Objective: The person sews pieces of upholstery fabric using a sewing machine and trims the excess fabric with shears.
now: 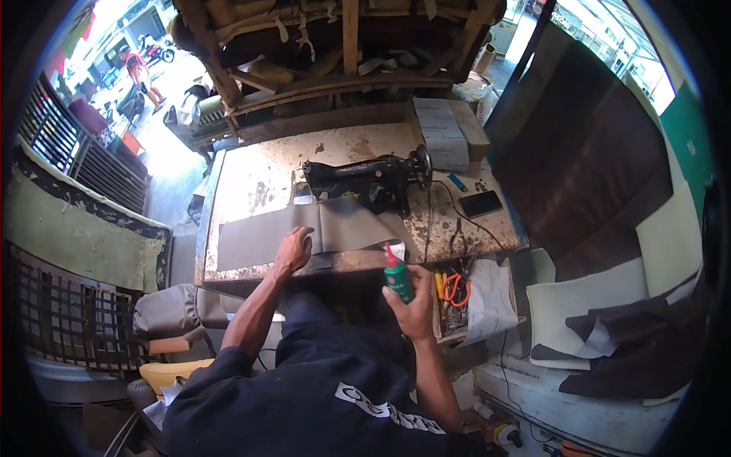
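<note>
A green bottle with a red pointed nozzle [396, 280] is gripped in my right hand [415, 311], upright above the table's front edge. My left hand [295, 250] rests on a flat piece of grey-brown upholstery material [259, 234], its fingers slightly bent and apart, with nothing in them. The material spreads along the front of a worn wooden table [263, 169], and a fold or seam runs across it to the right of my left hand. Behind it stands a black sewing machine [358, 179], its handwheel at the right end. The material's far edge lies beside the machine's needle end.
Right of the machine lie a dark phone [481, 202], pliers [458, 240] and a cardboard box [442, 137]. An open drawer with orange-handled scissors [455, 289] sticks out by my right forearm. Dark brown sheets [579, 160] hang at the right. A person [138, 72] is outside, far left.
</note>
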{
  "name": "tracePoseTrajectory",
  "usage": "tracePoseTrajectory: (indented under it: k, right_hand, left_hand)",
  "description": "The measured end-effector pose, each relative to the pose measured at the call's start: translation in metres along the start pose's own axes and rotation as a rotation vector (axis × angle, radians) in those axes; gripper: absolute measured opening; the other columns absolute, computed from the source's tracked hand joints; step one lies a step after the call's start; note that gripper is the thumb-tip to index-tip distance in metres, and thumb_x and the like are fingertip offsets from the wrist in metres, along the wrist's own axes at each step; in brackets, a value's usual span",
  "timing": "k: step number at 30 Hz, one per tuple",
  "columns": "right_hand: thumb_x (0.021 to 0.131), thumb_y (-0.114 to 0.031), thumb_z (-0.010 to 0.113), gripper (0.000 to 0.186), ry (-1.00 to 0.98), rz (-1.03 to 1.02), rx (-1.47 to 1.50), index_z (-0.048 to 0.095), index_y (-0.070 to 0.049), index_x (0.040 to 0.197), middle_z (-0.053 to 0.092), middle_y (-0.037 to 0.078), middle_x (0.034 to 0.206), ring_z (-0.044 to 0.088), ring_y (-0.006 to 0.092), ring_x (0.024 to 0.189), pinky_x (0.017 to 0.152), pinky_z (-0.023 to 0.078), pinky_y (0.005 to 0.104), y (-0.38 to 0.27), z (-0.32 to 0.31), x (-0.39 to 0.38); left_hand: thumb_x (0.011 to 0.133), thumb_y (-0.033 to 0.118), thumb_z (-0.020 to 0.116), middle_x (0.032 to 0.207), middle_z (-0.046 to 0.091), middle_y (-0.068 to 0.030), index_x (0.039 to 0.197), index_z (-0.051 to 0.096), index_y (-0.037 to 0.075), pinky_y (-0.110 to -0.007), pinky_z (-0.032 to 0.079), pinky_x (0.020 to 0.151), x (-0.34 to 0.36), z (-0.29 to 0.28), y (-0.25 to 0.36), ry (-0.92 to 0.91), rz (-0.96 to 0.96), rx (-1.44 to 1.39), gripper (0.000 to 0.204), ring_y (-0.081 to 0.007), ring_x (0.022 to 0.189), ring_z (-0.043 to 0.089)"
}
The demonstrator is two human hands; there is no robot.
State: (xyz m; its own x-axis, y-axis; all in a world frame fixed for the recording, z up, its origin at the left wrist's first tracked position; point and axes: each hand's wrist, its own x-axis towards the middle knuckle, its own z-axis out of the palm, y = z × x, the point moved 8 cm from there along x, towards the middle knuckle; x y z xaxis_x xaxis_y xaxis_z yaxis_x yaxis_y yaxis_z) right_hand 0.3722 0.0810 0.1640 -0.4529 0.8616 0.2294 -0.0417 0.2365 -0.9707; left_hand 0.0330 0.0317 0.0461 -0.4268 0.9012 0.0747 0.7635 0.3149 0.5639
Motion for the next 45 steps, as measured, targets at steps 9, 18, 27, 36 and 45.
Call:
tracePoseTrajectory:
  k: [9, 18, 27, 36, 45]
  right_hand:
    - [0.088, -0.031, 0.083, 0.048, 0.075, 0.108, -0.361, 0.064, -0.006, 0.124, 0.075, 0.015, 0.105, 0.074, 0.0277, 0.095, 0.084, 0.057, 0.0391, 0.165, 0.149, 0.127]
    - [0.087, -0.027, 0.083, 0.041, 0.063, -0.084, -0.48, 0.067, -0.004, 0.117, 0.075, 0.017, 0.093, 0.076, 0.0291, 0.086, 0.075, 0.058, 0.0401, 0.198, 0.194, 0.154]
    - [0.087, -0.036, 0.082, 0.044, 0.046, -0.135, -0.525, 0.067, -0.006, 0.116, 0.074, 0.023, 0.093, 0.075, 0.0386, 0.088, 0.076, 0.057, 0.044, 0.201, 0.202, 0.162]
    - [0.086, -0.04, 0.08, 0.046, 0.112, -0.299, -0.503, 0.07, -0.008, 0.118, 0.075, 0.016, 0.094, 0.074, 0.0318, 0.081, 0.072, 0.058, 0.0418, 0.191, 0.193, 0.152]
    - [0.092, -0.022, 0.071, 0.053, 0.307, -0.141, 0.41, 0.056, -0.004, 0.14, 0.062, 0.006, 0.119, 0.058, 0.0153, 0.105, 0.095, 0.049, 0.0364, 0.172, 0.09, 0.084]
  left_hand:
    - [0.098, 0.027, 0.062, 0.147, 0.052, -0.0177, 0.146, 0.054, 0.007, -0.051, 0.039, 0.112, 0.067, 0.043, -0.038, 0.002, 0.307, 0.088, 0.052, -0.0384, 0.14, 0.047]
    - [0.099, 0.034, 0.061, 0.154, 0.049, -0.0175, 0.151, 0.051, 0.014, -0.05, 0.033, 0.121, 0.065, 0.043, -0.064, -0.022, 0.347, 0.109, 0.057, -0.0359, 0.147, 0.042]
    - [0.1, 0.032, 0.058, 0.15, 0.051, -0.0181, 0.147, 0.055, 0.012, -0.049, 0.032, 0.121, 0.054, 0.039, -0.062, 0.115, 0.427, 0.133, 0.051, -0.0357, 0.145, 0.044]
    - [0.099, 0.03, 0.057, 0.147, 0.054, -0.0167, 0.145, 0.056, 0.008, -0.048, 0.033, 0.12, 0.054, 0.04, -0.057, 0.136, 0.478, 0.122, 0.05, -0.0331, 0.145, 0.044]
    - [0.099, 0.041, 0.057, 0.158, 0.048, -0.0142, 0.149, 0.051, 0.004, -0.053, 0.026, 0.125, 0.025, 0.034, -0.045, -0.118, 0.646, 0.156, 0.063, -0.0331, 0.151, 0.037]
